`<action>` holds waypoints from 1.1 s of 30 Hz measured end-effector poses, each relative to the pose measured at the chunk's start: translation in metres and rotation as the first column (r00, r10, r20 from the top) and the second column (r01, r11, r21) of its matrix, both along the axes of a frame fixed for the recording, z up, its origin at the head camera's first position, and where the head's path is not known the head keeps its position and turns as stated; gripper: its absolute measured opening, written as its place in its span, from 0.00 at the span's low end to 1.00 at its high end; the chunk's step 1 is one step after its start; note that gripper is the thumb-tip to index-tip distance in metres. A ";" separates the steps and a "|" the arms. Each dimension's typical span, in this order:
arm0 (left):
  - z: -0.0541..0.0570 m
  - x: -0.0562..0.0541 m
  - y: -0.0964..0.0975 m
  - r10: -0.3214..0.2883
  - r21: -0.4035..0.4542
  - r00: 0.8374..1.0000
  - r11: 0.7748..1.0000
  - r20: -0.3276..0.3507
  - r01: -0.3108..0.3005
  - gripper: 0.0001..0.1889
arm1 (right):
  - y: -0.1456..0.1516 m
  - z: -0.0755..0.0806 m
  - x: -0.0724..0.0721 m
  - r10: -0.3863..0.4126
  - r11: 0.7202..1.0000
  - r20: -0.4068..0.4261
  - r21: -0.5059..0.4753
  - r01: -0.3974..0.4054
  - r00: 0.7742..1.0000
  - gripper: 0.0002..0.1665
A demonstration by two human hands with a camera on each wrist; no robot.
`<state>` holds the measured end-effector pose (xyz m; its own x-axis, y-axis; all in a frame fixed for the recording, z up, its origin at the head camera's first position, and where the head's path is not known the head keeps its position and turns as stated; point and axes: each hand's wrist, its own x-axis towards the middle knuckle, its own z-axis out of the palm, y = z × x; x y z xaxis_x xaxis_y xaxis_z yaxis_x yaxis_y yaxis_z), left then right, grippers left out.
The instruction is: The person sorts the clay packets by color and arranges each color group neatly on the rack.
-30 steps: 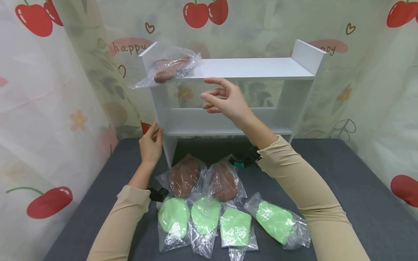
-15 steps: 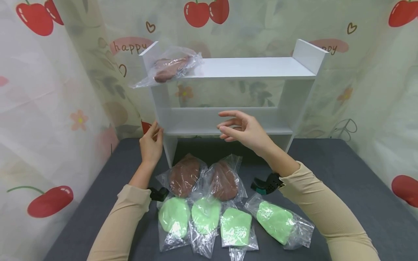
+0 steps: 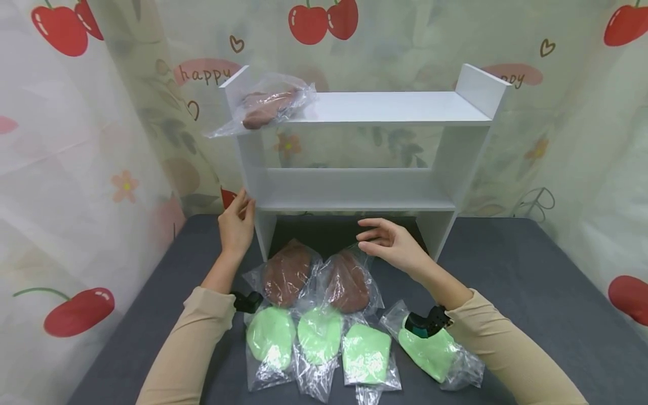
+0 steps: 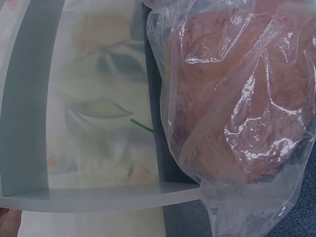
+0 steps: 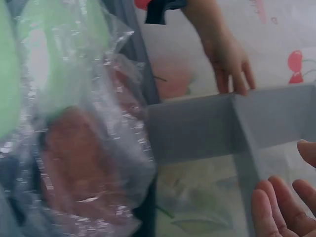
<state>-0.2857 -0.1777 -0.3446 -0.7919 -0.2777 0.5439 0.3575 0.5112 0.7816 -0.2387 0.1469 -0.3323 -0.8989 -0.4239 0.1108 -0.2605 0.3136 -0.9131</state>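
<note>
My left hand (image 3: 236, 228) rests its fingers against the outer left side of a white shelf unit (image 3: 354, 203). Nothing is in my right hand (image 3: 392, 244), whose fingers are loosely bent in front of the lower compartment, close over the far end of a bagged brown lump (image 3: 348, 284). Beside that lies another bagged brown lump (image 3: 287, 275), which fills much of the left wrist view. A third brown piece in a clear plastic bag (image 3: 267, 107) lies at the left end of the top board, its bag hanging over the front edge.
Several flat green pieces in clear bags form a row nearest me, among them a rounded one (image 3: 270, 337) and a slanted one (image 3: 430, 351) under my right wrist. The dark tabletop (image 3: 547, 315) extends to both sides. Cherry-printed cloth (image 3: 385, 45) hangs behind and around.
My right hand has come down from just below the top board, moving slightly right, to above the right brown lump. My left hand has kept its place at the shelf's side.
</note>
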 end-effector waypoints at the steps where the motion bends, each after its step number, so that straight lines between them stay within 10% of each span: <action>1: 0.000 0.000 0.000 0.002 0.001 1.000 1.000 -0.001 -0.002 0.22 | 0.001 -0.006 0.000 -0.007 1.000 0.004 0.011 0.007 1.000 0.32; 15: 0.000 0.000 0.000 -0.006 0.002 1.000 1.000 0.005 0.006 0.22 | 0.016 -0.066 -0.003 -0.153 0.985 0.119 0.101 0.141 0.981 0.39; 33: 0.000 0.000 0.000 -0.011 0.005 1.000 1.000 0.003 0.011 0.22 | 0.004 -0.092 0.000 -0.185 0.965 0.198 0.222 0.140 0.963 0.48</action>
<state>-0.2853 -0.1782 -0.3447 -0.7968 -0.2718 0.5397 0.3605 0.5030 0.7855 -0.2391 0.1508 -0.4247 -0.9503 -0.2634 -0.1657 0.0047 0.5204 -0.8539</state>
